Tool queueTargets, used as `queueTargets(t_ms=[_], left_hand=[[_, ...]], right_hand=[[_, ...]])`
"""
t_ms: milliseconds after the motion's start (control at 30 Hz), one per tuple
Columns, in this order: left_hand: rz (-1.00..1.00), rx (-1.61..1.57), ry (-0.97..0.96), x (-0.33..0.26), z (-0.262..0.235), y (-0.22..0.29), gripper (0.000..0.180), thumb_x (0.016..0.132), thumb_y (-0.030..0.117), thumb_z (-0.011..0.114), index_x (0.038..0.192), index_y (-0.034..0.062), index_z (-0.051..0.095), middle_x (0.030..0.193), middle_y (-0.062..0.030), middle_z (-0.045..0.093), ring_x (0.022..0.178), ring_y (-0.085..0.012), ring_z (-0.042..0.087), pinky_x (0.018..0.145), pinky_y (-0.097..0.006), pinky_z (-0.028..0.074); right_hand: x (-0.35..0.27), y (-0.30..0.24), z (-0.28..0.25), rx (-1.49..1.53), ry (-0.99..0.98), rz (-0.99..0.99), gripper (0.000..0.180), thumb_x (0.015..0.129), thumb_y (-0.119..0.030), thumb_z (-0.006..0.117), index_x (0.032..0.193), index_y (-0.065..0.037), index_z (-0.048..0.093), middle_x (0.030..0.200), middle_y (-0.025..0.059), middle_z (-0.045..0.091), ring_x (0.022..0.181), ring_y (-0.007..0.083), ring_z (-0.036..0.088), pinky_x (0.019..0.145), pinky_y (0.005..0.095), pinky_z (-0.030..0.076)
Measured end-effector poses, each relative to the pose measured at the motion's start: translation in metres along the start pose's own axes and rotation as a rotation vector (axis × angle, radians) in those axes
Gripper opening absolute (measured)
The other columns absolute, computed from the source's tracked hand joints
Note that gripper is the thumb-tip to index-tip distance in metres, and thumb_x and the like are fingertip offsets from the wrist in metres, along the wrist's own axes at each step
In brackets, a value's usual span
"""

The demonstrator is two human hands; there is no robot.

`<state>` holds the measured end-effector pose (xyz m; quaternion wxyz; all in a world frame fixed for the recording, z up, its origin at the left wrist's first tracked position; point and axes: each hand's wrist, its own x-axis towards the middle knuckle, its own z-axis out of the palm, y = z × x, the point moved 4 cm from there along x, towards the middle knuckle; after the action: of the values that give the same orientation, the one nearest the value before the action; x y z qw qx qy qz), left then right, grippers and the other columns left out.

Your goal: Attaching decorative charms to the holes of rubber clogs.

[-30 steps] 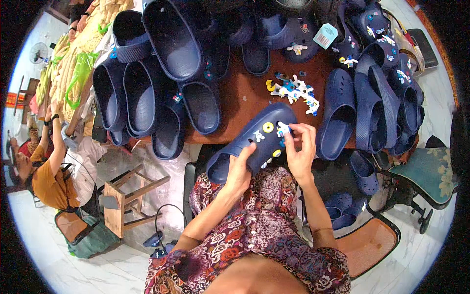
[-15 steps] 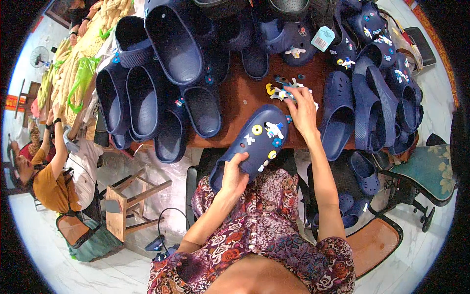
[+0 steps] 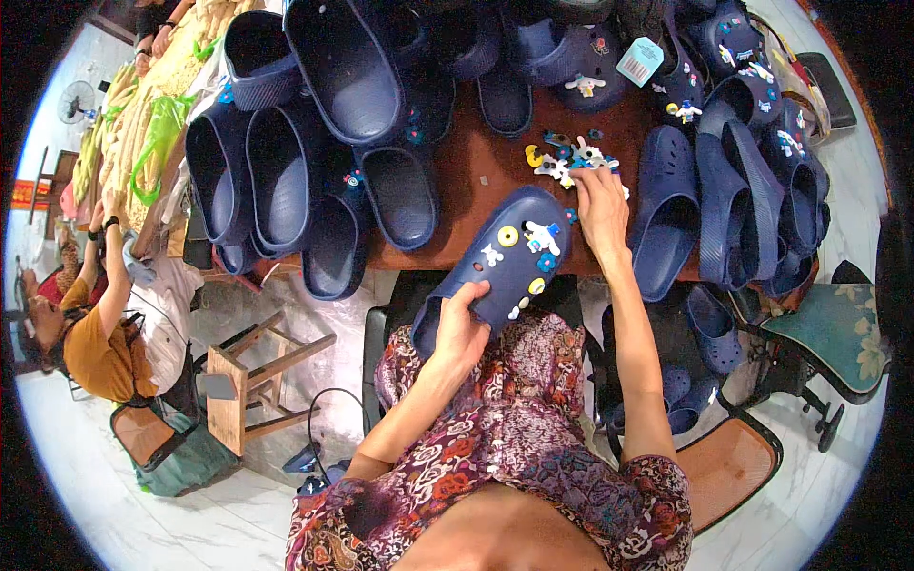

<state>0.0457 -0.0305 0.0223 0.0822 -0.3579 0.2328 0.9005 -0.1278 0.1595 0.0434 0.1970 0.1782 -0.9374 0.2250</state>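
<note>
My left hand grips a navy blue clog by its open heel end, thumb on top, tilted above my lap. Several charms sit on the clog's upper: a yellow ring charm, a white figure charm in blue, a blue flower charm and small yellow and white pieces. At the tabletop beyond the clog's toe, my right hand reaches into a small heap of loose charms. Its fingers are bent together at the heap's near right edge; whatever they pinch is hidden.
Navy clogs crowd the brown table on the left, back and right. A blue tag hangs at the back. More clogs lie below at right. A wooden stool and another person are at left.
My right hand has shifted slightly right and down along the charm heap, its fingers now bent lower over the edge. The clog stays in my left hand, moved slightly away; the view has shifted a little.
</note>
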Motion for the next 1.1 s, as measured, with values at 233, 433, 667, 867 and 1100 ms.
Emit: queueTargets(t_ms=[233,433,667,867,1100], left_hand=[[-0.011,0.003,0.001,-0.001,-0.001,0.001,0.031,0.082,0.005,0.059,0.113,0.001,0.056,0.109,-0.0104,0.063,0.1,-0.0233,0.062,0.086,-0.039,0.052],[-0.012,0.022,-0.002,-0.004,0.002,0.002,0.035,0.083,0.008,0.058,0.116,0.001,0.055,0.112,-0.0109,0.063,0.103,-0.0254,0.061,0.091,-0.041,0.05],[0.004,0.026,-0.012,-0.002,0.0,0.001,0.036,0.082,0.01,0.058,0.117,0.0015,0.055,0.115,-0.0116,0.062,0.106,-0.0268,0.06,0.094,-0.043,0.048],[-0.049,0.019,0.002,-0.008,0.009,0.004,0.036,0.083,0.009,0.058,0.117,0.0008,0.055,0.114,-0.0117,0.063,0.106,-0.0262,0.06,0.095,-0.044,0.048],[-0.043,0.012,0.039,-0.008,0.007,0.003,0.034,0.083,0.009,0.058,0.116,0.0009,0.056,0.113,-0.011,0.063,0.105,-0.0261,0.06,0.095,-0.043,0.048]], right_hand=[[-0.008,0.016,-0.006,0.117,0.045,0.177,0.013,0.089,-0.009,0.058,0.101,-0.005,0.063,0.092,0.0157,0.059,0.086,0.0347,0.06,0.075,0.0429,0.047],[-0.007,0.006,-0.007,0.159,0.003,0.204,0.019,0.085,-0.015,0.066,0.102,-0.005,0.062,0.092,0.0157,0.058,0.088,0.0358,0.059,0.075,0.0441,0.047],[-0.013,-0.002,-0.003,0.13,-0.125,0.1,0.018,0.084,-0.016,0.067,0.097,-0.005,0.064,0.09,0.0148,0.059,0.087,0.0364,0.06,0.074,0.0439,0.047],[-0.01,0.016,-0.011,0.133,0.044,0.201,0.01,0.09,-0.009,0.056,0.097,-0.004,0.062,0.093,0.0169,0.059,0.087,0.0365,0.06,0.075,0.0416,0.048],[0.005,0.015,-0.002,0.102,0.002,0.157,0.022,0.087,-0.01,0.061,0.109,-0.006,0.064,0.098,0.0165,0.06,0.089,0.0364,0.061,0.077,0.0425,0.048]])
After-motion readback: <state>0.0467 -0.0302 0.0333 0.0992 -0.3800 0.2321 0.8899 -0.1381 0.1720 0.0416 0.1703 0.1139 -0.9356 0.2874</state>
